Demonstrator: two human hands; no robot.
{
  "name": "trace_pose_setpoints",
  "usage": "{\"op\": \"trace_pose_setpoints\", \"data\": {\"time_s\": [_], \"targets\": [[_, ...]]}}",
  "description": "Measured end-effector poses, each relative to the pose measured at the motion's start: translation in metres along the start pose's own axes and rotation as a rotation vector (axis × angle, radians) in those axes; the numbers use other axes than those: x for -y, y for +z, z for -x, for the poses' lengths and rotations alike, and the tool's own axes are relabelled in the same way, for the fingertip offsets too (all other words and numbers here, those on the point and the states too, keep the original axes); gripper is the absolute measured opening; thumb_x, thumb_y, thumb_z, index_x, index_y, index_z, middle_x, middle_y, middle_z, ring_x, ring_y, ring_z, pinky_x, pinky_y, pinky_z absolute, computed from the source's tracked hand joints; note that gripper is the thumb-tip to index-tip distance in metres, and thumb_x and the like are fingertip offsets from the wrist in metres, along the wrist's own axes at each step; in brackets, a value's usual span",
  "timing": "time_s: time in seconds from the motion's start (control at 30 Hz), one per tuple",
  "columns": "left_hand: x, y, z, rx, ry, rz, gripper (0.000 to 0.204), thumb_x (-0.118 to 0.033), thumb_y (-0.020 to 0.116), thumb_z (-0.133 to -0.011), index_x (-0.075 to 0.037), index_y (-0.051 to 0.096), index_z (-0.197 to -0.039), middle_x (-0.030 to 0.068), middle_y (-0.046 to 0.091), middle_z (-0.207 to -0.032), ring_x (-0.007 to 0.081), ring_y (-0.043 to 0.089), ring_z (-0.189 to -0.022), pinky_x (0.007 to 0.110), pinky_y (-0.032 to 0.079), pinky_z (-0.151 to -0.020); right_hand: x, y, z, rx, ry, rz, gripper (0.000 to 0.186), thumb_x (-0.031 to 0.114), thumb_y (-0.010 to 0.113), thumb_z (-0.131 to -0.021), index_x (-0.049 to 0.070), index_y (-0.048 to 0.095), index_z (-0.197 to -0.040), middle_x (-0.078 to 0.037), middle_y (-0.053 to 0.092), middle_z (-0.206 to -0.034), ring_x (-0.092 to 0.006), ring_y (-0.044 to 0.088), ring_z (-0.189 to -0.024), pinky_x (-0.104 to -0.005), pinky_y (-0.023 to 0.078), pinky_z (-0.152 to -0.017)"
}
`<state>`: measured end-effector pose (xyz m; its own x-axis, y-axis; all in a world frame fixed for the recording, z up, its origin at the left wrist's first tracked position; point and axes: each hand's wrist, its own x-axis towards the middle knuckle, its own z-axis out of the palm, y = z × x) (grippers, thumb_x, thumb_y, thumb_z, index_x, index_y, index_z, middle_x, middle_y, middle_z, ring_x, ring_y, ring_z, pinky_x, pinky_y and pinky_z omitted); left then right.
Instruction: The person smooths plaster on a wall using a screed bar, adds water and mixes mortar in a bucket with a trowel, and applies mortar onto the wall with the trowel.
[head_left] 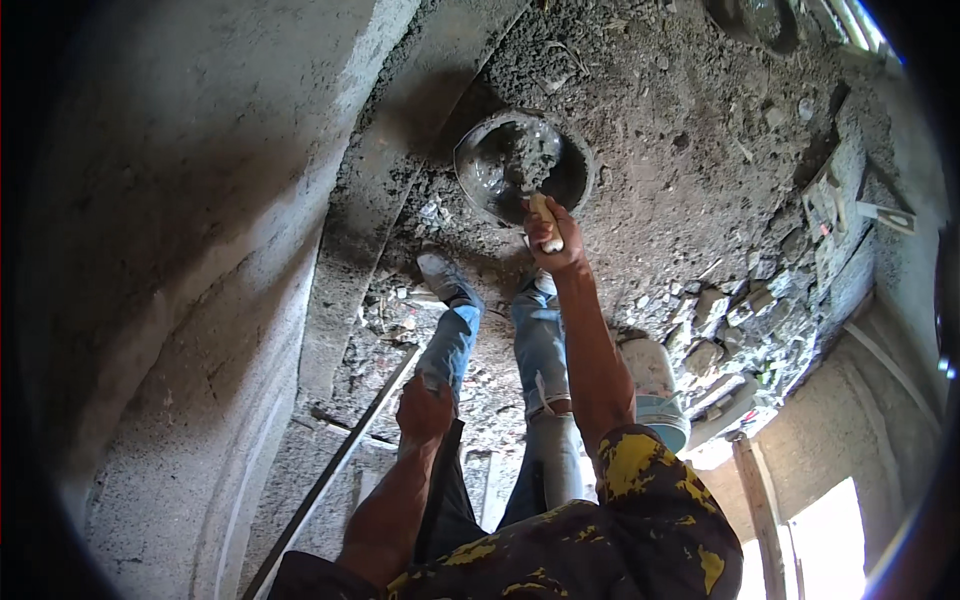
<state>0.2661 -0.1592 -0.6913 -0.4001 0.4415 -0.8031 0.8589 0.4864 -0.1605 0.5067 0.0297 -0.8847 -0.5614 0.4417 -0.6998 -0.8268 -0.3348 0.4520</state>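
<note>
My right hand [556, 237] grips the pale handle of a trowel [541, 208] over a round basin [470, 188]. The trowel's blade is covered with wet grey mortar [537, 150]. Dark, shiny wet material lines the basin, which sits on the rough ground beyond my feet. My left hand [425, 408] rests on my left knee, fingers curled like a fist, with nothing seen in it.
A plastered wall [230, 150] rises on the left, with a flat ledge [345, 240] at its foot. Beside my left leg slants a long pole [335, 470]. To the right are buckets [648, 370], broken stones [712, 310] and a tool with a pale handle [887, 217].
</note>
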Motion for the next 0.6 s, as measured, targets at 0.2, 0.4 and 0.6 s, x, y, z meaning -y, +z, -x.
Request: {"op": "trace_pose_setpoints", "data": {"time_s": [0.2, 0.4, 0.6], "targets": [[0.019, 0.002, 0.004, 0.033, -0.070, 0.065, 0.055, -0.037, 0.052, -0.080, -0.002, 0.046, -0.122, 0.0210, 0.054, -0.113, 0.0351, 0.058, -0.096, 0.043, 0.046, -0.083, -0.006, 0.062, 0.076, -0.646, -0.077, 1.455, 0.024, 0.023, 0.049, -0.086, 0.001, 0.054, -0.093, -0.011, 0.057, -0.073, -0.0193, 0.057, -0.058, -0.0342, 0.049, -0.050], [0.035, -0.007, 0.002, 0.069, -0.145, 0.130, 0.052, -0.036, 0.051, -0.080, -0.004, 0.049, -0.120, 0.0185, 0.055, -0.108, 0.0342, 0.058, -0.094, 0.044, 0.047, -0.079, -0.005, 0.110, 0.001, -0.980, -0.192, 2.927, 0.032, 0.017, 0.051, -0.081, -0.005, 0.053, -0.105, -0.022, 0.062, -0.097, -0.0390, 0.062, -0.087, -0.0440, 0.050, -0.077], [0.046, 0.011, 0.005, 0.090, -0.111, 0.199, 0.051, -0.037, 0.052, -0.079, -0.004, 0.050, -0.118, 0.0180, 0.056, -0.103, 0.0337, 0.058, -0.090, 0.045, 0.048, -0.076, -0.024, 0.056, -0.032, -1.189, -0.245, 2.863, 0.039, 0.015, 0.043, -0.088, -0.007, 0.043, -0.120, -0.024, 0.059, -0.100, -0.0349, 0.062, -0.089, -0.0427, 0.052, -0.075]]}}
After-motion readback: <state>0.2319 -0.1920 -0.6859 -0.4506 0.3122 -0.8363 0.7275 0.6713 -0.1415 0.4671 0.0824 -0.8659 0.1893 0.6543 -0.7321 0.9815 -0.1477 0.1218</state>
